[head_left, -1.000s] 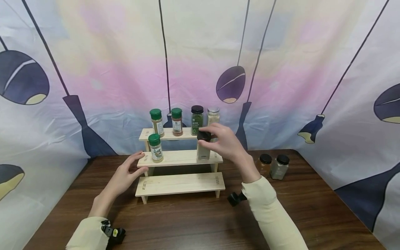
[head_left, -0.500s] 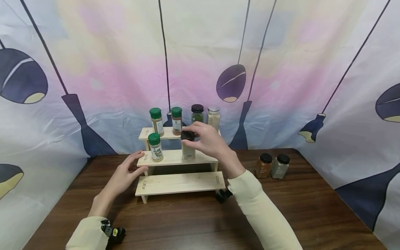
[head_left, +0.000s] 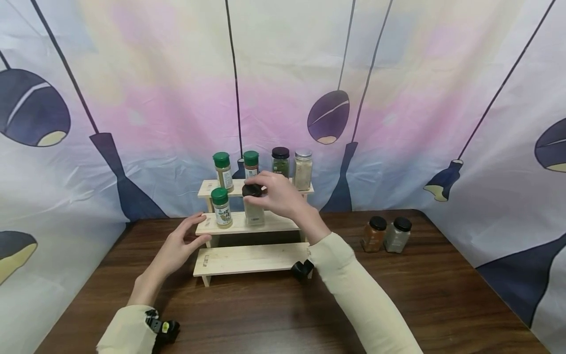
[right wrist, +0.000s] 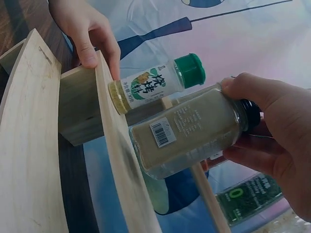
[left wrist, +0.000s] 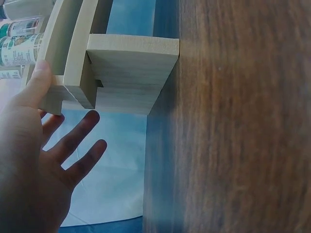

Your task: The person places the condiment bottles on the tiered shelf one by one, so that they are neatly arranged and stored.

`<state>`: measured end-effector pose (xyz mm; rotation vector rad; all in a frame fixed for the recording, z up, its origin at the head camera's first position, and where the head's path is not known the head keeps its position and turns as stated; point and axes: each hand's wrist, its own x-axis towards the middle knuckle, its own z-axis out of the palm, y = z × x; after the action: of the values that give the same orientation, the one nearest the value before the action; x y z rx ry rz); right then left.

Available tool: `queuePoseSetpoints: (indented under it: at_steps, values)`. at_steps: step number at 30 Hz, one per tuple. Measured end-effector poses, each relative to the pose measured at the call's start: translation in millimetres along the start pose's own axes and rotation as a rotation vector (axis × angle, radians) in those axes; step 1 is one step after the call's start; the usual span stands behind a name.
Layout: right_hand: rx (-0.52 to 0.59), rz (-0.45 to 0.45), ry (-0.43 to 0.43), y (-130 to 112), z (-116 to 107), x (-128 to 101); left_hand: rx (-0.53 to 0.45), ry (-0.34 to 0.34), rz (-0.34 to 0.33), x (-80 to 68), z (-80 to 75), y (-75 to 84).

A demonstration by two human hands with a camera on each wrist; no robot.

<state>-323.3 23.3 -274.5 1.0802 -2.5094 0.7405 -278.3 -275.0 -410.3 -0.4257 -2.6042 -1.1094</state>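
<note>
My right hand (head_left: 276, 194) holds a glass jar (head_left: 254, 212) by its black lid (head_left: 252, 190); the fingers (right wrist: 248, 90) curl round the lid from above, so the grip is closed on it. The jar is full of a pale grey-green powder and has a small barcode label on its side. It stands on the middle step of the wooden rack (head_left: 247, 259), near the centre of the head view, just to the right of a green-capped bottle (head_left: 221, 207) with a yellow-brown spice in it.

My left hand (head_left: 179, 248) rests at the left end of the same step. The thumb (left wrist: 36, 85) presses on the edge of the wood and the other fingers are spread and straight, so this grip is wide and holds nothing.

On the top step, behind my hand, four containers stand in a row: two green-capped bottles (head_left: 223, 172) with brownish powders, a black-lidded jar (head_left: 280, 162) with green herbs, and a silver-lidded jar (head_left: 302, 170) with a whitish powder. At the right of the head view, two more black-lidded jars stand side by side on the dark table (head_left: 442, 295), well apart from the rack: the orange-brown jar (head_left: 372, 234) and the grey jar (head_left: 396, 235).
</note>
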Motion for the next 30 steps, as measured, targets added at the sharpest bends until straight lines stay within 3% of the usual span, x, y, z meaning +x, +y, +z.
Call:
queuePoseSetpoints:
  at_steps: [15, 24, 30]
  values:
    - [0.111, 0.066, -0.03, 4.4, 10.6, 5.9, -0.009, -0.003, -0.007, 0.4, 0.0, 1.2]
    - [0.13, 0.021, 0.047, 9.8, 11.0, -5.2, 0.002, 0.011, 0.008, 1.4, 2.3, -0.5]
    - [0.084, -0.001, 0.109, 14.5, 7.1, -18.7, 0.009, 0.024, 0.012, 1.0, 2.4, -0.1]
